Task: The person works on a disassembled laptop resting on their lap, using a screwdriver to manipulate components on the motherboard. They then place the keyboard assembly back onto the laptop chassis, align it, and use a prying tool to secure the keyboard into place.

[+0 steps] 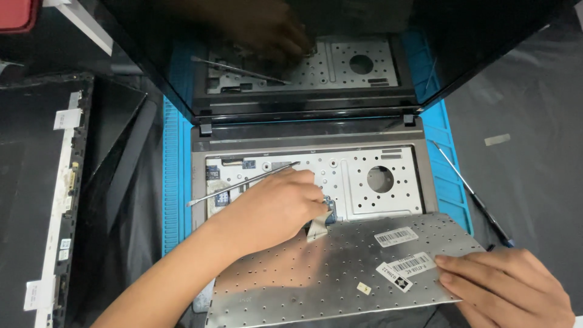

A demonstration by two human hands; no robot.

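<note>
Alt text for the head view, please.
The left hand holds a thin metal pry tool over an open grey laptop's keyboard bay, while the right hand steadies the flipped silver keyboard on a blue mat.

Ribbon cable (317,226) largely covered by left hand (273,209) — connector end not seen. Tip of metal spudger (243,182) hidden under same hand. Keyboard (340,267) lower corner cut off by bottom edge. Right hand (507,285) partly cropped at frame edge. Laptop (388,152) screen top cut off — reflection in it blurred.
</note>
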